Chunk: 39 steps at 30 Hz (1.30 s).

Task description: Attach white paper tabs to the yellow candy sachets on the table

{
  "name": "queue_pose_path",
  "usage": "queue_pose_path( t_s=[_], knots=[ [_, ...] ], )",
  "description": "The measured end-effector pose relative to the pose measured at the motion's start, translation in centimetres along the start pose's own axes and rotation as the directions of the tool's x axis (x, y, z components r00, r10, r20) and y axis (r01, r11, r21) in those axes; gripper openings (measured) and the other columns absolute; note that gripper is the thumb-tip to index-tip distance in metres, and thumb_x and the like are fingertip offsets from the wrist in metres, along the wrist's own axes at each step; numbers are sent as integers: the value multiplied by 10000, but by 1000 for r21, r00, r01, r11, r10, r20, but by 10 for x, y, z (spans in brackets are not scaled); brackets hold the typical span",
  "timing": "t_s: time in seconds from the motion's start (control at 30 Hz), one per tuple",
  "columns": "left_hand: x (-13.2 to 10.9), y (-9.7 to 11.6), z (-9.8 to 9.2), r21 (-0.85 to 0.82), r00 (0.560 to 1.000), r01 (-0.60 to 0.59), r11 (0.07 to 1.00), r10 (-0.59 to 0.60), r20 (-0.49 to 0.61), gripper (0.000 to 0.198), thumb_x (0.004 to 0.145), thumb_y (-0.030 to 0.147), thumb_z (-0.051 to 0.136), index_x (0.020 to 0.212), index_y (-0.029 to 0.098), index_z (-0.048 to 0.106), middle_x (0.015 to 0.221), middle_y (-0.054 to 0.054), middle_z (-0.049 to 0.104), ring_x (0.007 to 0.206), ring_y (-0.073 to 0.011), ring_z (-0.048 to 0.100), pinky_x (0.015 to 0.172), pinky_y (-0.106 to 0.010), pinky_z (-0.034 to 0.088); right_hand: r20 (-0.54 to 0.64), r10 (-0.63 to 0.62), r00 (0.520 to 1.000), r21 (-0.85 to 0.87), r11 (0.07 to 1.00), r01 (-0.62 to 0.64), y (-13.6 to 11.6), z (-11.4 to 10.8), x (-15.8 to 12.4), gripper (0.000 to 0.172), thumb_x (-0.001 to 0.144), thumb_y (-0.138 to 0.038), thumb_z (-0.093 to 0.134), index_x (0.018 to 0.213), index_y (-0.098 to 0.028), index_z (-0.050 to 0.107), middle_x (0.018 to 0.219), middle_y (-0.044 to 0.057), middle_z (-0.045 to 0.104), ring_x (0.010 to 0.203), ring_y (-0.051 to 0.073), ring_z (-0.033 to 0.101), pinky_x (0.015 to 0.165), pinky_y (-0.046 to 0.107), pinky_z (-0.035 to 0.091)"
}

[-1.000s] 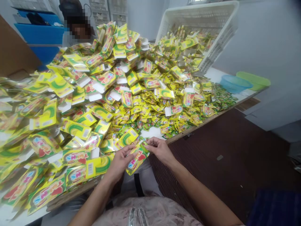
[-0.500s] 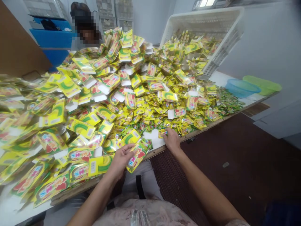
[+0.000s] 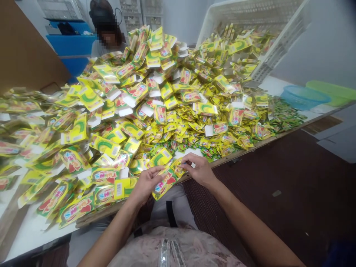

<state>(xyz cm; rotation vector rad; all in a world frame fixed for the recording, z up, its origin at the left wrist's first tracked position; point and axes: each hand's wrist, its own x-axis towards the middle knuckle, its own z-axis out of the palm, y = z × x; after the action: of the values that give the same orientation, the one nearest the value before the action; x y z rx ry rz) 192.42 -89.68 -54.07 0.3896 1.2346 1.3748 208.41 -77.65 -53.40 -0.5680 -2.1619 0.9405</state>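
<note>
Near the table's front edge, my left hand (image 3: pixel 147 182) grips a yellow-green printed box (image 3: pixel 166 184) with its fingers and thumb. At the box's upper right end, my right hand (image 3: pixel 199 168) pinches a small yellow sachet (image 3: pixel 178 167). The sachet touches or overlaps the end of the box; I cannot tell whether part of it is inside. A heap of similar boxes (image 3: pixel 104 176) lies to the left of my left hand. Small yellow and green sachets (image 3: pixel 222 142) are piled just beyond my right hand.
A tilted white plastic crate (image 3: pixel 267 63) spills boxes and sachets at the back right. A blue bowl (image 3: pixel 304 97) and a green tray (image 3: pixel 330 91) stand at the right end. Another person (image 3: pixel 107 33) is behind the heap. The wooden table edge (image 3: pixel 250 148) runs in front.
My right hand has moved left and up from the table edge, bringing the sachet to the end of the box. My left hand still holds the box. The view has shifted slightly.
</note>
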Motion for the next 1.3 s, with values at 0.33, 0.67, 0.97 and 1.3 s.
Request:
queue_pose_path(
  t_s=[0.33,0.67,0.97,1.3],
  knots=[
    [-3,3,4,-10,998,49,999,-48,40,487,450,279,883,861,116,677,715,-49,729,558,-117,636,578,-199,487,75,244,967,220,942,-255,-2,11,-6,139,728,-285,696,703,-171,620,655,-9,610,605,119,519,576,239,401],
    [4,-9,6,-3,998,-64,998,64,-15,509,509,324,857,948,133,684,802,-49,734,660,-154,663,651,-238,510,20,372,928,269,892,-363,-18,23,-15,283,792,-317,595,1045,-211,525,881,31,683,812,165,631,723,286,481],
    [-1,-3,3,103,991,-124,987,118,61,502,604,430,783,997,136,679,909,-91,723,765,-202,662,710,-276,504,238,436,868,297,818,-492,-36,26,-10,440,725,-230,630,1135,-227,468,720,-30,674,639,133,597,603,242,456],
    [-26,40,-39,575,973,-182,798,229,-10,363,634,469,730,848,175,716,771,-28,712,730,-225,625,646,-266,481,195,291,937,337,877,-342,-34,51,10,349,791,-237,548,1127,-236,451,892,16,691,787,154,630,702,285,472]
  ],
)
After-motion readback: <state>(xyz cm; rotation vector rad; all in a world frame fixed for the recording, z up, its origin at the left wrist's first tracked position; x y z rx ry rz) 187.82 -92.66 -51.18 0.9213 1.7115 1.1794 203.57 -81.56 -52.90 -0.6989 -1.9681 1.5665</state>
